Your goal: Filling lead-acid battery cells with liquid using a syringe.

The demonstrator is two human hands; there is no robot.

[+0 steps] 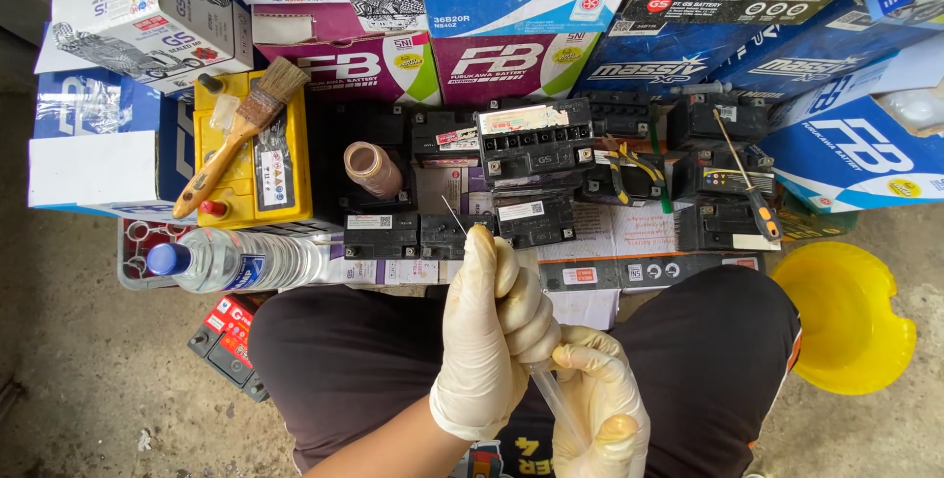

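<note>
Your left hand (489, 330), gloved in pale latex, is clenched around the upper part of a thin clear tube (549, 391), with a fine needle-like tip (453, 214) rising out above your fingers toward the small black batteries (536, 178) in front of your knees. Your right hand (602, 407), gloved too, pinches the lower run of that same tube just below the left, thumb and fingers closed on it. The tube sits between both hands over your lap, near but not touching the battery row. For this step, judge your grip by feel: hold firmly enough with the left to keep the tip steady, but avoid crushing the tube, since a soft clear line likely kinks easily. Let the right hand guide and feed, not pull. Keep the tip pointed away from your face and clear of the terminals. The water bottle (236, 260) lies on its side to your left beside the yellow battery (258, 153) that carries the paintbrush (239, 134), and the yellow funnel (846, 316) rests on the floor at your right; the screwdriver (749, 183) lies across the batteries. Whether anything is inside the tube cannot be told from here.
</note>
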